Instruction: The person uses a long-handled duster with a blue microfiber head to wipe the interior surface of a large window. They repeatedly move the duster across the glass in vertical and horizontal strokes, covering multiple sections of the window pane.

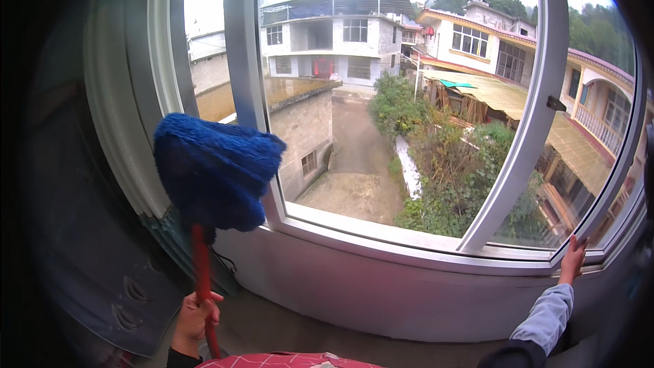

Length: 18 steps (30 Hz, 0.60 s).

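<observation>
My left hand [195,318] is closed around the red handle of a mop [201,266]. Its fluffy blue head [214,167] is raised, in front of the left part of the window frame [249,88]. Far to the right, my right hand [573,257] grips the upright edge of a sliding window sash [630,153] near its lower corner. The sleeve on that arm is light grey-blue. The far side of the right hand's fingers is partly hidden by the frame.
A window sill [354,238] runs along the low pale wall [354,293]. At the left hang curtain folds [122,109] beside a dark padded surface [102,286]. A small dark latch [556,103] sits on the sash upright. Houses, a yard and bushes show outside.
</observation>
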Available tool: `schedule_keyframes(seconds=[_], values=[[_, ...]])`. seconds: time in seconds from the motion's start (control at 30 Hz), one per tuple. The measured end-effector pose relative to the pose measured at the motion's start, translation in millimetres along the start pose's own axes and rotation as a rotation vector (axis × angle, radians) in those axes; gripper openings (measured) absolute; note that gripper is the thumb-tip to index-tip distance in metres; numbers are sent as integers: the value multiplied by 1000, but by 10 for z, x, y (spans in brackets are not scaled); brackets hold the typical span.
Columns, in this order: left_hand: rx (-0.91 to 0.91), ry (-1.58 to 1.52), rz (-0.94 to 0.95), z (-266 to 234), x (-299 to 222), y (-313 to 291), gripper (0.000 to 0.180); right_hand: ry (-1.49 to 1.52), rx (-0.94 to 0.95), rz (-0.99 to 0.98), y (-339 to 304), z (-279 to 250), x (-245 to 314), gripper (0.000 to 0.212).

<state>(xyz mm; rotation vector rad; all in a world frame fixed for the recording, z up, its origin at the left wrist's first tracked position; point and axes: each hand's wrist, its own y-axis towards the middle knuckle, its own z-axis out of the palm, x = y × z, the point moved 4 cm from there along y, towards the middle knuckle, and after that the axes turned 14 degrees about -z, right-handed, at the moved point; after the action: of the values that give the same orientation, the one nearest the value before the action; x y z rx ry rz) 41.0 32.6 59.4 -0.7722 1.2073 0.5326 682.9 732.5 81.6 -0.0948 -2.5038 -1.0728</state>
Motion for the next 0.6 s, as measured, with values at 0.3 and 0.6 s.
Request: schedule_keyframes(seconds=[0.3,0.6], values=[[-292,219,176,-92,-516,-252,35,3,86,363,172,187,-347,66],[-258,231,136,36,-1828,446,42,1255,-35,54,-2540,366,1985,18]])
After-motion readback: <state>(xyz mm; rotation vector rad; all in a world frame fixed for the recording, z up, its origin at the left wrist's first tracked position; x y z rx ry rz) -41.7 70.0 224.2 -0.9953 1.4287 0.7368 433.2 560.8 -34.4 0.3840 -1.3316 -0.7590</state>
